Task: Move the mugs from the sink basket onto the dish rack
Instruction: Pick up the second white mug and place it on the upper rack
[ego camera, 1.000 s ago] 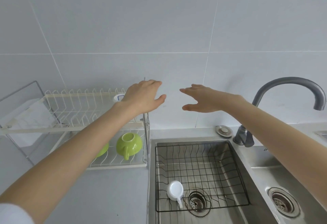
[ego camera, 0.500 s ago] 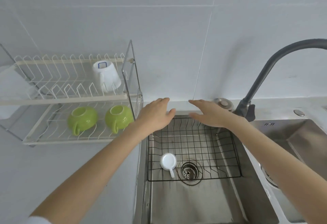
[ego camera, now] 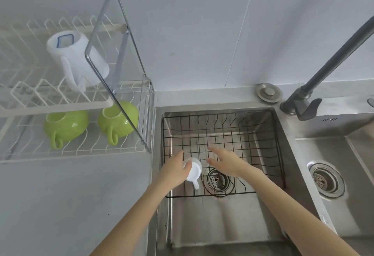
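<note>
A small white mug [ego camera: 194,171] lies upside down in the black wire sink basket [ego camera: 269,134], its handle pointing toward me. My left hand [ego camera: 175,171] curls around the mug's left side, fingers touching it. Just right of the mug, my right hand [ego camera: 226,161] hovers over the basket with fingers spread and nothing in it. On the white dish rack [ego camera: 85,150] at the left, two green mugs [ego camera: 64,125] [ego camera: 118,121] rest upside down on the lower tier. A white mug with a blue mark [ego camera: 75,57] stands inverted on the upper tier.
The basket sits in a steel sink [ego camera: 212,225] over the drain [ego camera: 217,180]. A dark faucet [ego camera: 327,63] rises at the right, beside a second basin [ego camera: 327,183]. The rack's steel end frame [ego camera: 121,53] juts up next to the sink edge. Grey counter [ego camera: 70,205] lies below the rack.
Both hands dropped from the sink's back edge down into the basket. My left hand has come onto the white mug. The view tilted further downward.
</note>
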`<state>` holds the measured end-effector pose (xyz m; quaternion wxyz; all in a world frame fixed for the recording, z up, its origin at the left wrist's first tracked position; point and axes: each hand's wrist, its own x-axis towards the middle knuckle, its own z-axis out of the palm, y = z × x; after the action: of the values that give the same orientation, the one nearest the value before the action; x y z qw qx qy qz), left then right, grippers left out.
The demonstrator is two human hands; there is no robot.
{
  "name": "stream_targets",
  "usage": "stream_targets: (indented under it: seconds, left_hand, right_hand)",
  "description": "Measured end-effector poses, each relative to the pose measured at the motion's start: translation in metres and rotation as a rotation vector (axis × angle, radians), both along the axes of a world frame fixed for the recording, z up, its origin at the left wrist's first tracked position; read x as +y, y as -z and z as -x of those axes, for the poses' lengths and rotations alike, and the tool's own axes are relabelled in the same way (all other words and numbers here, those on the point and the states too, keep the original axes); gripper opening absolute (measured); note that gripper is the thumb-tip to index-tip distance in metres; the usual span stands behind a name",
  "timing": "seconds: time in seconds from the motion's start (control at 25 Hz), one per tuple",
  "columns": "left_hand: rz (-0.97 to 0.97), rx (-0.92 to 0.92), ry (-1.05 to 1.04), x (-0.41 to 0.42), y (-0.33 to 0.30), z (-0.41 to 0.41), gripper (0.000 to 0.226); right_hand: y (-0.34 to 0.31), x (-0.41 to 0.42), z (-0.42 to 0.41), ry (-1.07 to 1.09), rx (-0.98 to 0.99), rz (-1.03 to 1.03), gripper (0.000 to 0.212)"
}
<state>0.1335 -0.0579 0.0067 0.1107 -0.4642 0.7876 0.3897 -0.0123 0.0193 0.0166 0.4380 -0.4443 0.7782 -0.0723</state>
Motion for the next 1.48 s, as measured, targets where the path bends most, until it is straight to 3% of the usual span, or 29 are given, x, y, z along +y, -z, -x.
stream_targets:
  seconds: [0.24, 0.44, 0.76, 1.2, 1.48]
  left_hand:
    - [-0.188, 0.051, -0.189, 0.007, 0.051, 0.003, 0.041]
    - [-0.211, 0.034, -0.248, 0.004, 0.075, 0.014, 0.043]
    - [-0.218, 0.025, -0.248, 0.001, 0.086, 0.011, 0.049]
    - [-0.307, 0.199, -0.118, 0.006, 0.04, -0.001, 0.062]
    - [-0.044, 0.317, 0.06, 0.02, 0.001, -0.021, 0.078]
  right_hand:
    - [0.05, -0.011, -0.014, 0.231, -0.227, -0.082, 0.053]
    - [0.08, -0.017, -0.027, 0.379, -0.358, -0.119, 0.058]
    - [0.089, -0.015, -0.031, 0.474, -0.383, -0.089, 0.053]
    - [0.039, 0.002, -0.023, 0.532, -0.328, 0.005, 0.048]
    - [-0.016, 0.019, -0.035, 0.569, -0.336, 0.143, 0.038]
